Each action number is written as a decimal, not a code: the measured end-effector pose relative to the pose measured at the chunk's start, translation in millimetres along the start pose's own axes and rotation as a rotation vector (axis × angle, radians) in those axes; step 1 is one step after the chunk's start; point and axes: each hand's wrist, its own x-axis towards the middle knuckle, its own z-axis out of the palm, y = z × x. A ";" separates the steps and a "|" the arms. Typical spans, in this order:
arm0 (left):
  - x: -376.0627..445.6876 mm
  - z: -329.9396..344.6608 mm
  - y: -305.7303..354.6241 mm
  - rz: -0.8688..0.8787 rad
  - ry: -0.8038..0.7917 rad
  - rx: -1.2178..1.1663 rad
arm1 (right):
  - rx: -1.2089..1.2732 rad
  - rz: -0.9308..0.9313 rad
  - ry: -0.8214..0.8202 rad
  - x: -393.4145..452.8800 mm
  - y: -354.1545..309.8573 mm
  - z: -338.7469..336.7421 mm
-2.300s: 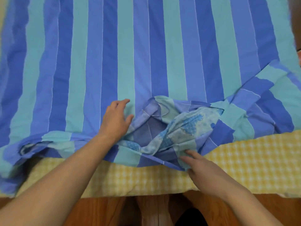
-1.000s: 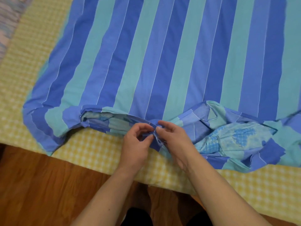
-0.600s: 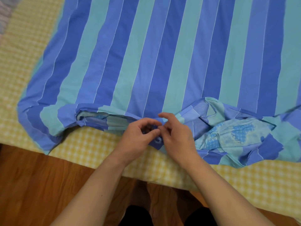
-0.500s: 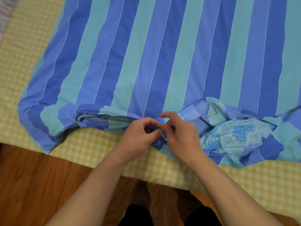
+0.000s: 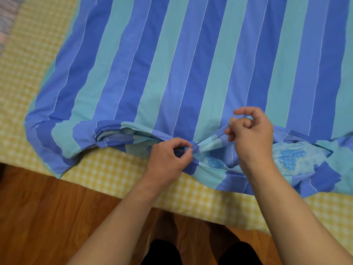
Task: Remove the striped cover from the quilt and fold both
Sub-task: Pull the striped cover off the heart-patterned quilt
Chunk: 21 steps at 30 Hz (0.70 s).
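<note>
Striped cover (image 5: 191, 64), in bands of dark blue, mid blue and pale teal, lies spread flat over a bed dressed in a yellow checked sheet (image 5: 107, 175). Its near edge, along the bed's front, is rumpled and partly open. Inside that opening, to the right, shows the quilt (image 5: 290, 157), pale with a blue cross-hatched print, bunched between the cover's folded-back flaps.

At the middle of the near edge both hands work on a thin strip of the cover's fabric (image 5: 210, 137), pulled taut between them. Left hand (image 5: 168, 159) has its fingers (image 5: 182, 143) curled, thumb and forefinger pinching the lower end of the strip. Right hand (image 5: 252, 134) sits higher and to the right, its fingers bent and pinching the upper end, with the forefinger arched above the rest. Both forearms are bare and reach in from the bottom of the view.

Below the bed's edge is a wooden floor (image 5: 47, 217), reddish brown. At the far upper left a patch of pinkish, blurred fabric (image 5: 7, 22) lies beyond the sheet.
</note>
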 end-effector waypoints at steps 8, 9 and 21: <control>9.1 4.7 0.6 -0.013 0.025 -0.031 | 0.179 0.011 0.121 9.2 -21.7 -6.4; 8.9 2.4 -2.9 -0.024 0.027 -0.033 | 0.220 0.017 0.175 14.3 -24.0 -11.7; 8.9 -14.7 -13.7 -0.248 -0.019 -0.567 | -0.145 0.197 -0.268 6.0 8.0 7.1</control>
